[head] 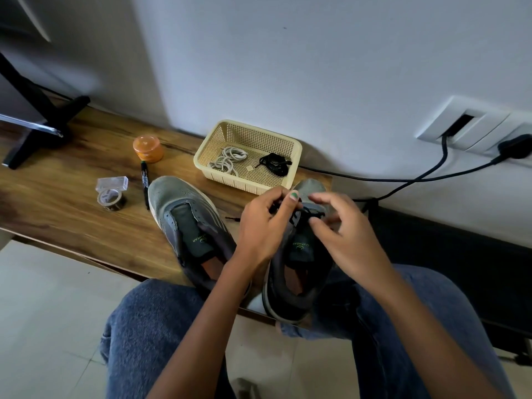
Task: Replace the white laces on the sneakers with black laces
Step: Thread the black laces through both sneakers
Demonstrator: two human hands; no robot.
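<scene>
Both hands (266, 223) (347, 231) pinching thin black lace (312, 216), grey mesh sneaker (299, 254)

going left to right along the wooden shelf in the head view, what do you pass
monitor stand → roll of tape → black marker → unlaced sneaker → left hand → right hand, both hands working a black lace on the second sneaker

left hand (264, 223) fingers curled in a pinch, right hand (348, 228) fingers loosely spread.
</scene>
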